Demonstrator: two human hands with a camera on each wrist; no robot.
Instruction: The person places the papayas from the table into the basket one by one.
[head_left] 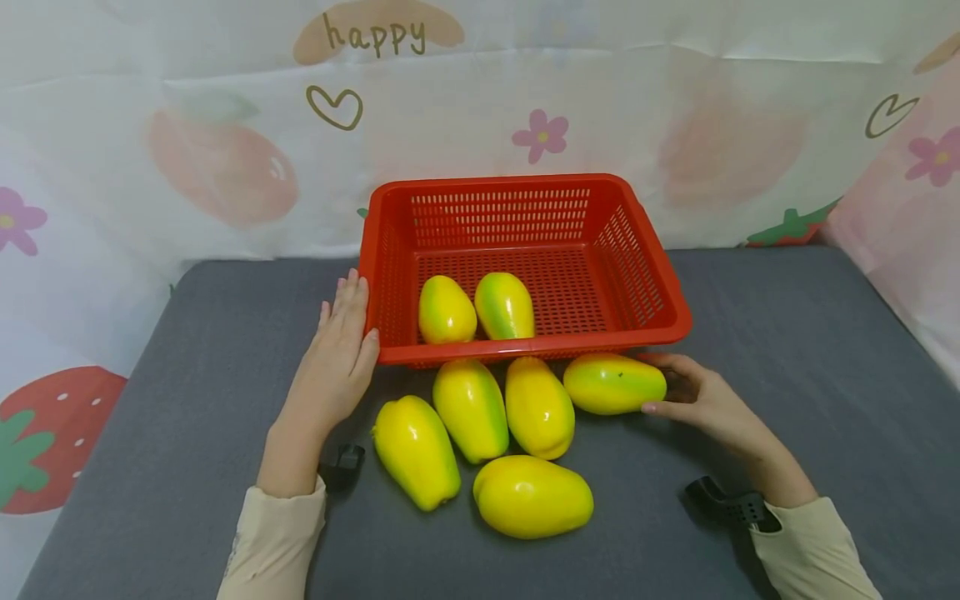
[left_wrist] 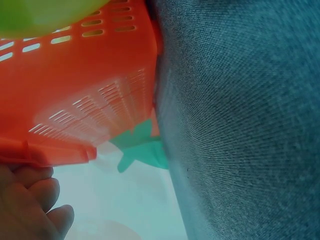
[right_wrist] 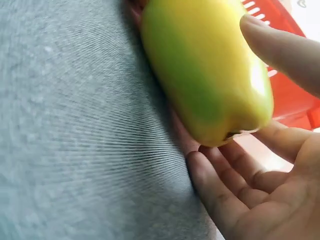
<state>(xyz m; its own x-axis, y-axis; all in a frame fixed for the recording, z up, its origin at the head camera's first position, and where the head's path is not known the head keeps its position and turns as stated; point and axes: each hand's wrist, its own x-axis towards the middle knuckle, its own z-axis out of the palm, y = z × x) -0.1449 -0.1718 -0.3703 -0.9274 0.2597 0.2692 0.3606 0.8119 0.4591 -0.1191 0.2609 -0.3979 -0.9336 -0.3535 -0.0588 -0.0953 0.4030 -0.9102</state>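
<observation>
A red plastic basket (head_left: 643, 333) stands at the back middle, with two yellow-green papayas (head_left: 447, 310) lying inside. My left hand (head_left: 337, 358) lies along the basket's left side, fingers straight and thumb near the front corner. In the left wrist view its fingertips (left_wrist: 45, 192) are at the rim. My right hand (head_left: 705, 404) holds the right end of a papaya (head_left: 615, 384) that lies sideways before the basket. In the right wrist view the thumb (right_wrist: 280, 45) is on one side of that papaya and the fingers are around its end.
Several more papayas (head_left: 540, 408) lie in front of the basket on the grey cloth-covered table (head_left: 637, 550). A printed curtain (head_left: 480, 100) with flowers and fruit hangs behind. Black wrist straps (head_left: 727, 502) show at both sleeves.
</observation>
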